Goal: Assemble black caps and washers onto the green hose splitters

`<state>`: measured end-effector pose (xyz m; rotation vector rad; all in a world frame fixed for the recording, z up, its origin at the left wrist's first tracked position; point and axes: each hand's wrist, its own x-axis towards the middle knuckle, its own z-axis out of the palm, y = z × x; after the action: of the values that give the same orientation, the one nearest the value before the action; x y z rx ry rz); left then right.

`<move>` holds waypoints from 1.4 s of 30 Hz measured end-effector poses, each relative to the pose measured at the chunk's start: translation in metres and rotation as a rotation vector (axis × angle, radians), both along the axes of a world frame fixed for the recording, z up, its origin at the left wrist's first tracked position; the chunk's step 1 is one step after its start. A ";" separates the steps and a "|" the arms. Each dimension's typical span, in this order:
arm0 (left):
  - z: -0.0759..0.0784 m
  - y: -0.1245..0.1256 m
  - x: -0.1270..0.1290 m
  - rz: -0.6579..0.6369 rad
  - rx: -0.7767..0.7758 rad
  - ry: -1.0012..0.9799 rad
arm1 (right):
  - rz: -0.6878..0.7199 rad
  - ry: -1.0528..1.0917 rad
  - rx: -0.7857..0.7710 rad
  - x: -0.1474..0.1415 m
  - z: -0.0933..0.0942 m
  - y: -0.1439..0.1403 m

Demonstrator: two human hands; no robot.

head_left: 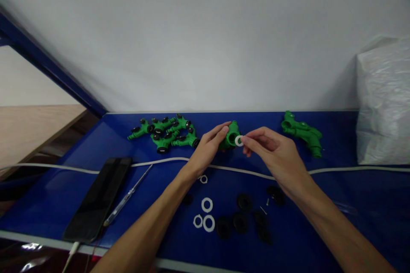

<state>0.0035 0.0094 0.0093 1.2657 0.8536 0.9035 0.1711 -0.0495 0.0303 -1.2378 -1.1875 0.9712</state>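
My left hand (207, 147) grips a green plastic fitting (231, 136) above the middle of the blue table (336, 187). My right hand (276, 153) pinches a small white ring (238, 140) with thumb and forefinger, right at the fitting's open end. Below the hands lie several loose white rings (207, 204) and several black round caps (244, 201) on the table.
A pile of green fittings with black caps (166, 132) lies at the back left, and bare green fittings (303, 133) at the back right. A black phone (99, 198) and a screwdriver (126, 198) lie at the left. A white cable (160, 162) crosses the table. A white bag (384, 102) stands at the right.
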 end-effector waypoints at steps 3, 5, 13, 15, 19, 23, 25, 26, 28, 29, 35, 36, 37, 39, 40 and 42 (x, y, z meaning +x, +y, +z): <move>0.000 0.000 0.000 0.006 0.001 0.030 | 0.010 0.001 0.007 -0.001 -0.001 0.000; 0.000 0.001 0.001 0.003 0.008 0.040 | 0.012 0.003 0.017 -0.002 -0.002 0.000; 0.004 -0.005 0.002 -0.103 0.039 0.125 | -0.003 0.022 0.041 -0.005 -0.003 0.000; 0.006 -0.007 0.002 -0.129 0.049 0.122 | -0.001 0.034 0.047 -0.005 -0.004 0.000; 0.008 -0.009 0.002 -0.119 0.062 0.175 | -0.001 0.021 0.034 -0.004 -0.005 -0.001; 0.008 -0.009 0.002 -0.084 0.114 0.248 | 0.035 -0.017 0.022 -0.004 -0.007 -0.001; 0.007 -0.009 0.002 -0.058 0.147 0.247 | 0.085 -0.027 0.021 -0.004 -0.007 -0.001; 0.007 -0.009 0.002 -0.041 0.172 0.245 | 0.107 -0.031 0.019 -0.004 -0.007 -0.002; 0.005 -0.009 0.003 -0.012 0.221 0.254 | 0.135 -0.035 0.010 -0.004 -0.007 -0.002; 0.005 -0.009 0.003 -0.006 0.240 0.264 | 0.138 -0.033 0.005 -0.004 -0.007 -0.003; 0.001 -0.014 0.004 -0.020 0.316 0.335 | 0.151 0.049 -0.057 -0.008 -0.008 -0.005; 0.001 -0.015 0.004 -0.025 0.324 0.347 | 0.153 0.059 -0.064 -0.010 -0.008 -0.006; 0.001 -0.016 0.004 -0.029 0.329 0.353 | 0.155 0.065 -0.069 -0.011 -0.007 -0.006; 0.001 -0.016 0.004 -0.028 0.339 0.346 | 0.161 0.060 -0.062 -0.013 -0.005 -0.007; 0.002 -0.016 0.004 -0.027 0.342 0.338 | 0.166 0.053 -0.053 -0.013 -0.005 -0.007; 0.003 -0.016 0.004 -0.029 0.345 0.327 | 0.180 0.039 -0.033 -0.013 -0.004 -0.007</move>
<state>0.0072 -0.0064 0.0119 1.7551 0.9566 0.8568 0.1580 -0.0569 0.0265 -1.1472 -1.2730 1.1465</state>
